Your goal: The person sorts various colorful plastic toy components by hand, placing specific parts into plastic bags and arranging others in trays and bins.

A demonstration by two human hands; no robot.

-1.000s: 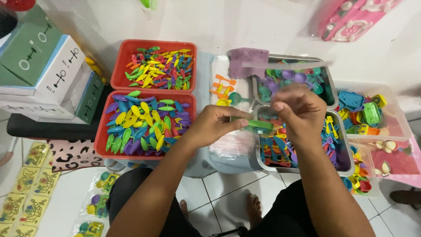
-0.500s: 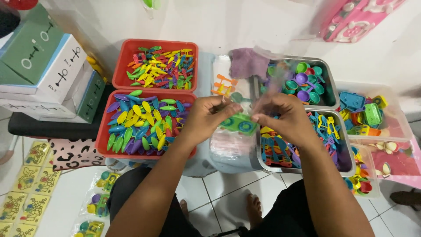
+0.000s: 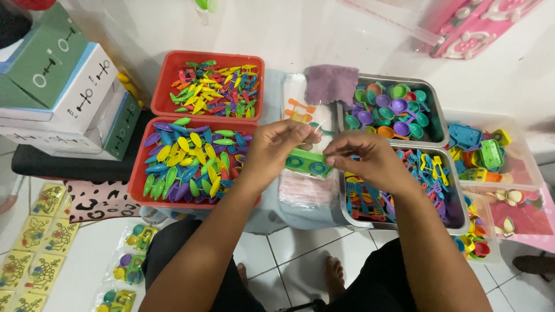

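Two red baskets (image 3: pixel 151 98) at left, the near one heaped with leaf-shaped plastic pieces (image 3: pixel 185 159), the far one with smaller mixed-colour bits; two metal trays (image 3: pixel 440 124) at right, far one full of round toy cups, near one of small blue and yellow utensils; stacked cardboard boxes (image 3: pixel 69 92) at far left; purple cloth (image 3: pixel 330 84) between the trays and baskets; left hand (image 3: pixel 277 151) and right hand (image 3: pixel 365 160) both pinching a clear packet with a green toy piece (image 3: pixel 307 163), held above the stack of packets between near basket and near tray.
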